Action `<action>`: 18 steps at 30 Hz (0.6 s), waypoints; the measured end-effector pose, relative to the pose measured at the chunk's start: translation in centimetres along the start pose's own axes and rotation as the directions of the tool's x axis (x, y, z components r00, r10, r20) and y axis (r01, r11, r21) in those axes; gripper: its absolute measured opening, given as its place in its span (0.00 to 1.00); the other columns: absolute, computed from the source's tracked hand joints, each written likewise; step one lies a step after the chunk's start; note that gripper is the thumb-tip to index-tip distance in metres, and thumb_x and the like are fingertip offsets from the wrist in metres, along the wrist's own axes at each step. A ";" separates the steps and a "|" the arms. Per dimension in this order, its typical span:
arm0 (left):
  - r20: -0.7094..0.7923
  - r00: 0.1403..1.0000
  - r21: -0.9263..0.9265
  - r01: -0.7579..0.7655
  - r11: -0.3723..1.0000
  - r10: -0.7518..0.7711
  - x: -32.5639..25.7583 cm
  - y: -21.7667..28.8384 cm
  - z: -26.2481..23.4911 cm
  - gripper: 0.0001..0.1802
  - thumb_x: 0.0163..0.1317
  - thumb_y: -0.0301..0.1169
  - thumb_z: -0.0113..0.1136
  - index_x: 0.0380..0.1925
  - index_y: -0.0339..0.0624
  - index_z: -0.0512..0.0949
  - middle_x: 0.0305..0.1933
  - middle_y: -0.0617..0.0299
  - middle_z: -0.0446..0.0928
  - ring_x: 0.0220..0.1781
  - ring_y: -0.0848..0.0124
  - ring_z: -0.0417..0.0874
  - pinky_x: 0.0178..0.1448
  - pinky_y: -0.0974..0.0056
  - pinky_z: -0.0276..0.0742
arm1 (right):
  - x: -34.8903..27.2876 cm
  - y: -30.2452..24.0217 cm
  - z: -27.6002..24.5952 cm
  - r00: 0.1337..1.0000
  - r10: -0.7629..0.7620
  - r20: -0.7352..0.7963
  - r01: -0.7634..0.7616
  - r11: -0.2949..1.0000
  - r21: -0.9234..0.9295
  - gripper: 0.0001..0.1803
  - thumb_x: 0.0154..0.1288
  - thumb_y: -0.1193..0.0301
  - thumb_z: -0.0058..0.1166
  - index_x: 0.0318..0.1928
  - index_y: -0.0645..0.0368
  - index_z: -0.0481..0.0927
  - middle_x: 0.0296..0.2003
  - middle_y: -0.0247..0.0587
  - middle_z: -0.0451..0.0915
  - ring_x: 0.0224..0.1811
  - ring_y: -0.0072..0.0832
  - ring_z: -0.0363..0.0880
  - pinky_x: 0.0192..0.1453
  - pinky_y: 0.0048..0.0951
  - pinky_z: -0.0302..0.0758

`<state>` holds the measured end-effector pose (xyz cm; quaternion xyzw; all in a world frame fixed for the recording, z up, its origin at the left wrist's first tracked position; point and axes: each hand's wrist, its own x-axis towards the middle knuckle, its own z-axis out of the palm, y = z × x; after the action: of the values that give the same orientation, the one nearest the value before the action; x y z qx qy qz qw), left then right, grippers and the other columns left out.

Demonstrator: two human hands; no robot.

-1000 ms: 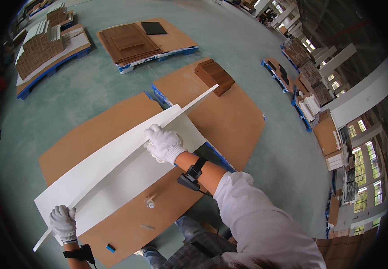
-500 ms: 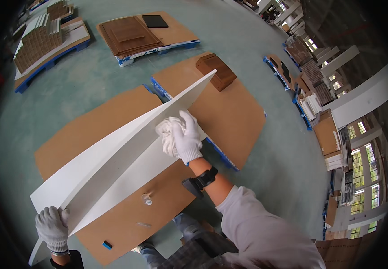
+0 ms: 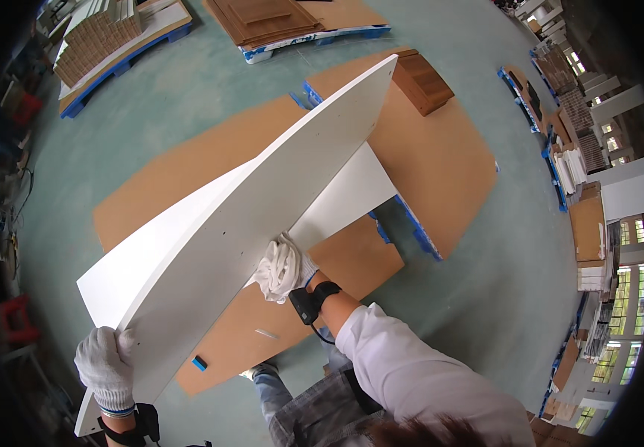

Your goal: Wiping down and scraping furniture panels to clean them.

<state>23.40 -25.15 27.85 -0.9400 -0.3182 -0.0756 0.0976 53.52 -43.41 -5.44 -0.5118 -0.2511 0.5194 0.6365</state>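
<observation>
A long white panel with small holes stands tilted on its long edge, running from lower left to upper right. Near its lower left end, my gloved left hand grips its upper edge, thumb over the near face. My gloved right hand is closed on a bunched white cloth at the panel's lower part; the cloth hides most of its fingers. Another white panel lies flat underneath, on a brown board, and shows on both sides of the tilted one.
A blue block and a thin pale strip lie on the near board. Brown wooden panels rest on the board at upper right. Farther off are pallets with stacked white boards and brown panels.
My right hand has slid the cloth down the panel's face toward me. The panel has tipped so more of its broad face shows. My left hand keeps its grip. The view has shifted.
</observation>
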 end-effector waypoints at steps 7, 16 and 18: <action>-0.023 0.999 -0.024 -0.032 0.999 0.032 -0.2 -6.4 5.3 0.20 0.67 0.40 0.52 0.18 0.42 0.67 0.18 0.53 0.67 0.21 0.51 0.70 0.26 0.51 0.63 | -8.7 -4.8 2.1 0.845 0.467 0.260 -0.443 0.339 0.830 0.21 0.73 0.48 0.40 0.34 0.49 0.74 0.30 0.32 0.77 0.35 0.25 0.75 0.42 0.30 0.75; 0.152 0.983 -0.174 -0.073 0.982 0.101 0.2 -4.8 20.3 0.16 0.67 0.37 0.45 0.22 0.44 0.73 0.21 0.54 0.73 0.25 0.50 0.75 0.30 0.52 0.71 | -13.9 -2.8 -0.4 0.717 0.696 0.042 -0.404 0.365 0.839 0.16 0.73 0.50 0.43 0.39 0.47 0.75 0.34 0.30 0.77 0.39 0.23 0.75 0.47 0.29 0.74; 0.179 0.977 -0.179 -0.086 0.980 0.118 0.6 -4.3 22.9 0.16 0.67 0.37 0.45 0.22 0.44 0.73 0.21 0.54 0.73 0.24 0.51 0.75 0.30 0.52 0.71 | -14.1 -1.9 -1.5 0.703 0.712 -0.001 -0.381 0.377 0.844 0.16 0.73 0.50 0.43 0.42 0.47 0.75 0.37 0.30 0.77 0.42 0.24 0.74 0.50 0.29 0.73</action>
<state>23.05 -16.18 6.39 -0.9629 -0.2695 -0.0081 -0.0101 50.80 -56.85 -1.27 -0.3125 0.3191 0.6512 0.6135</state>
